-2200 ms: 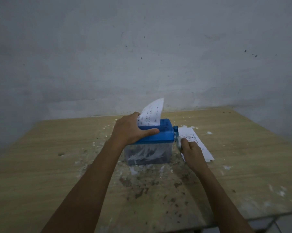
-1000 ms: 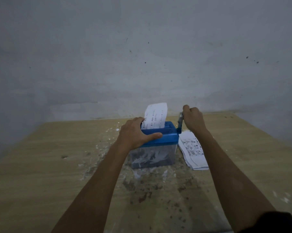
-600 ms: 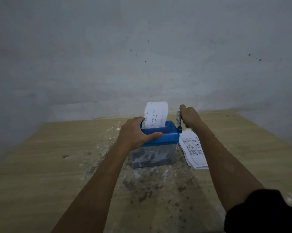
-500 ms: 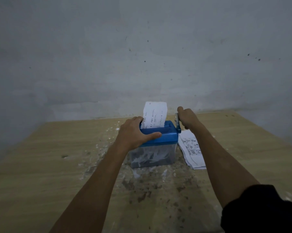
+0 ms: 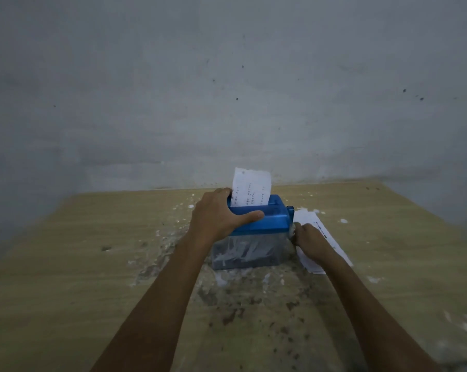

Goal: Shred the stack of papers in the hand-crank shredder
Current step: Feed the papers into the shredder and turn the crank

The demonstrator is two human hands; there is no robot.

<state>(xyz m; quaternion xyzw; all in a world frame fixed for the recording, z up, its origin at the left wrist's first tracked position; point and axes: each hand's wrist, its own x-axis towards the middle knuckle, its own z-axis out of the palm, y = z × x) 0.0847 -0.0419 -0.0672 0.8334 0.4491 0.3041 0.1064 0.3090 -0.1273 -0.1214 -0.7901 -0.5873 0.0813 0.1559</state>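
The left hand gripped the blue plastic hand-crank shredder on the wooden bench, steadying it while the right hand clasped its crank low; a printed white sheet stood in the slot.

You had no legible text before you. The sheet standing in the shredder carried a few short rows of dark print, too small and blurred to make out. The stack of papers lying on the table beside it showed similar dark marks along its edge, equally unreadable. The shredder itself bore no readable brand or label.
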